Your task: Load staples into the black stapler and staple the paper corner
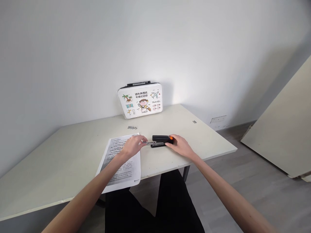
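Note:
A black stapler point(160, 139) with an orange part at its rear lies on the white table near the front edge. My right hand point(181, 146) is closed round its rear end. A metal staple tray point(150, 142) sticks out from the stapler's front, to the left. My left hand point(132, 147) pinches the outer end of this tray, with fingers and thumb together. Under my left hand and forearm lies a printed paper sheet point(126, 173), its lower edge reaching past the table edge. Whether staples sit in the tray is too small to tell.
Several staple strips point(132, 127) lie beyond the sheet, and a few more staples point(194, 122) lie toward the right. A white cartoon-printed case point(141, 101) leans against the wall at the back. The table's front edge point(209, 158) runs close to my right forearm.

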`<action>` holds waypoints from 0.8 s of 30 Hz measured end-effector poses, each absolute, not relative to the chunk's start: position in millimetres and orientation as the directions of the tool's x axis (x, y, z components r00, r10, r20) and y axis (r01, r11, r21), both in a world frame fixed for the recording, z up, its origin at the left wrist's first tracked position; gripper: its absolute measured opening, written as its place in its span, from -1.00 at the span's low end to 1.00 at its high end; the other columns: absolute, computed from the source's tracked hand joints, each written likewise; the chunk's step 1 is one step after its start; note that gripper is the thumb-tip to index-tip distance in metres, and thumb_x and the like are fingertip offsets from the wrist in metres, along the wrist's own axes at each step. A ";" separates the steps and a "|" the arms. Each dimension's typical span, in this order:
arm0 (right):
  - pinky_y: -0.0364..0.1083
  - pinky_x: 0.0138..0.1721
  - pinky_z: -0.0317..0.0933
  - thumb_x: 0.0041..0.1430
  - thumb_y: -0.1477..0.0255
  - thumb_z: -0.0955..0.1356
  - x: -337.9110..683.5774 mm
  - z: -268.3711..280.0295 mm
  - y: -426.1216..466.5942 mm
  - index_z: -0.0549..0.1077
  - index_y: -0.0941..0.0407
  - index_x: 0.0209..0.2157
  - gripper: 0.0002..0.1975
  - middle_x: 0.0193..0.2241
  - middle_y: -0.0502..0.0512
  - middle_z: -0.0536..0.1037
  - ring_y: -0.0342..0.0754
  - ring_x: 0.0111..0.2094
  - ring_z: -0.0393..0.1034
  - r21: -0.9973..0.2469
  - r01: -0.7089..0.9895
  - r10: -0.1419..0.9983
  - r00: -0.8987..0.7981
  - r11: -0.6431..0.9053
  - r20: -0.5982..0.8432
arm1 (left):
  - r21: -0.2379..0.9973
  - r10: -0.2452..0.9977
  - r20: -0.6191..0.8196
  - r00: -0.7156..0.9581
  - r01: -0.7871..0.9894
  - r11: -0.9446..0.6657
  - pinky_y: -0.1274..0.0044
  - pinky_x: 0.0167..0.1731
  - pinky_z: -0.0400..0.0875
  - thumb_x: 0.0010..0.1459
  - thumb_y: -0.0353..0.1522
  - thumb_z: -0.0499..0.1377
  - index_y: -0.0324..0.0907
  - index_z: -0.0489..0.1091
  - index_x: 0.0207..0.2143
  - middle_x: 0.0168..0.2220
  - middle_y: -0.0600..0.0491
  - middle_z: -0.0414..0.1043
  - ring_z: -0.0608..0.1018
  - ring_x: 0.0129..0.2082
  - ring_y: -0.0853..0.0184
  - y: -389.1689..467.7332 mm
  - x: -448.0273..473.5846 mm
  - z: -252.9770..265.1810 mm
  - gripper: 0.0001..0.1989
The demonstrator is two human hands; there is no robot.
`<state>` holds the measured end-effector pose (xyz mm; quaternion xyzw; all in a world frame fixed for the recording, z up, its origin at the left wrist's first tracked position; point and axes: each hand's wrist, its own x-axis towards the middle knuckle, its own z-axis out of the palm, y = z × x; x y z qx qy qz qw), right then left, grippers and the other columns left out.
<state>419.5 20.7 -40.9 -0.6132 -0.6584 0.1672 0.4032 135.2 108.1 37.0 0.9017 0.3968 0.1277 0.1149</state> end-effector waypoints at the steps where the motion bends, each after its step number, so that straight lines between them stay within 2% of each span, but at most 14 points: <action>1: 0.03 -0.10 0.32 0.27 0.10 0.41 419.4 -40.6 20.4 0.49 0.01 -0.06 -0.66 -0.09 0.11 0.64 0.12 -0.10 0.50 -0.715 0.672 0.942 0.078 0.192 0.326 | 0.305 0.744 0.133 0.654 0.688 -0.659 0.41 -0.17 0.48 0.32 -0.24 0.16 -0.06 0.58 -0.13 -0.09 0.03 0.66 0.65 -0.16 0.17 108.0 136.3 37.5 -0.79; 6: 0.03 -0.10 0.32 0.27 0.10 0.40 419.0 -38.4 18.0 0.49 0.02 -0.05 -0.65 -0.09 0.12 0.64 0.12 -0.10 0.50 -0.721 0.667 0.946 0.075 0.188 0.316 | 0.289 0.750 0.094 0.655 0.703 -0.650 0.43 -0.18 0.46 0.31 -0.27 0.20 -0.06 0.59 -0.14 -0.12 0.02 0.67 0.65 -0.14 0.15 107.4 142.9 37.4 -0.82; 14: 0.03 -0.08 0.32 0.28 0.12 0.40 417.7 -37.2 16.9 0.48 0.02 -0.06 -0.68 -0.09 0.11 0.63 0.12 -0.09 0.49 -0.723 0.667 0.949 0.072 0.183 0.307 | 0.360 0.777 0.072 0.625 0.710 -0.605 0.41 -0.21 0.48 0.30 -0.24 0.22 -0.08 0.59 -0.07 -0.07 0.00 0.66 0.67 -0.17 0.13 109.0 135.3 27.9 -0.77; 24: 0.06 -0.05 0.34 0.27 0.12 0.40 419.4 -39.1 16.7 0.49 0.00 -0.03 -0.66 -0.07 0.13 0.63 0.15 -0.07 0.50 -0.732 0.659 0.954 0.068 0.176 0.291 | 0.501 0.755 0.024 0.655 0.646 -0.576 0.43 -0.18 0.54 0.23 -0.16 0.25 -0.10 0.62 -0.15 -0.25 0.01 0.67 0.68 -0.23 0.19 112.5 115.3 25.1 -0.74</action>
